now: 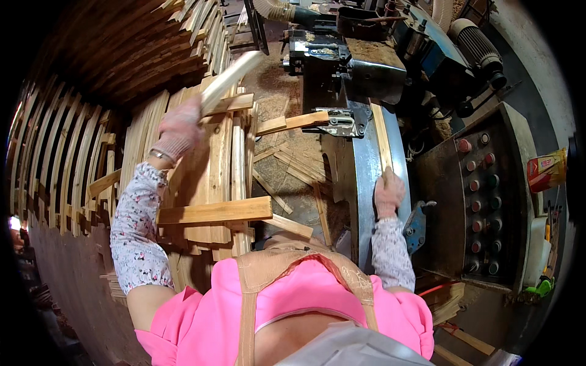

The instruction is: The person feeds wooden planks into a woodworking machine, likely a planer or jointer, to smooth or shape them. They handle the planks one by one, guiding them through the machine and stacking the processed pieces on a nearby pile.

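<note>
My left hand, in a pale pink glove, is closed round one end of a light wooden strip. The strip is raised over the stacked boards and slants up to the right. On the right, my right hand, gloved too, rests on the near end of a narrow wooden strip. That strip lies lengthwise on the metal bed of a woodworking machine, and its far end reaches the machine's housing. The fingers of my right hand are closed over the wood.
A stack of boards stands at the left, with a loose crosspiece on top. Slatted wood piles rise beyond. Offcuts and sawdust litter the floor. A button panel and a motor flank the machine's right.
</note>
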A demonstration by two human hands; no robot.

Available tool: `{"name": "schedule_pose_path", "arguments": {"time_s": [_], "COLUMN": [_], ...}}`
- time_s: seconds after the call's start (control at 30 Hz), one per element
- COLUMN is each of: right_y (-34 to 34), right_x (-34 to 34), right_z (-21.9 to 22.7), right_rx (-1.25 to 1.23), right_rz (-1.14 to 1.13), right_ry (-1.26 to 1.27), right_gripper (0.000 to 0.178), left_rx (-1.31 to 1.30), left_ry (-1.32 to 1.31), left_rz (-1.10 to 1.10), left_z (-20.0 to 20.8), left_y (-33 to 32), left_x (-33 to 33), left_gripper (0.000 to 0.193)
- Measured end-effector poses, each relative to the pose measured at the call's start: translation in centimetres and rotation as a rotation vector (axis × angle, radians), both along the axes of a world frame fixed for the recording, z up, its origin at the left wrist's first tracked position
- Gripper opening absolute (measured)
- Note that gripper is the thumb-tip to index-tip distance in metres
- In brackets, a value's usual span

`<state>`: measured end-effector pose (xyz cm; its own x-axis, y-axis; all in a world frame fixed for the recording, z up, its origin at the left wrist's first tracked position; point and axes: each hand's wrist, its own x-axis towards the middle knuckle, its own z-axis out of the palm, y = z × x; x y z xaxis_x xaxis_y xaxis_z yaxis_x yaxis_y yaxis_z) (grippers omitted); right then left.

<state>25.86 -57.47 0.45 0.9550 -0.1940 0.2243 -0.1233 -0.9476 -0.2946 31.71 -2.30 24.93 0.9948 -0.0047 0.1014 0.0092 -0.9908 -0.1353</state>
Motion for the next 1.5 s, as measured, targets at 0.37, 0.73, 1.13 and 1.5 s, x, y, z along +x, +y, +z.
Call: {"name": "schedule_pose_path", "arguments": {"time_s": [0.37,0.73,1.13,1.5], "right_y": [7.7,1.8,-0.5,-0.2], "right_x": [-4.6,-26.2,3.7,-26.4], "right_z": [10.4,0.8,-1.8,-0.8], "right_rx": [0.338,-0.044,0.061,-0.002], "right_rz": [0.559,-0.408,-0.206,-0.19], "right_ry": [-0.044,0.243,-0.217,0.035], "right_gripper": [0.083,0.075,0.069,0.058], "left_rx": [0.346,0.086,-0.061,-0.034], "left_ry": [-0.132,0.019,-0.031,0.219], "left_rz": [-1.191,-0.875,-0.499,0.603], "left_z": [-1.6,-3.7,-3.0,-7.0], "left_y": [-20.7,-14.9,-7.9,17.1], "left_x": [1.2,2.4,3.0,-0.7], "left_gripper": [0.056,0.062,0.062,0.071]}}
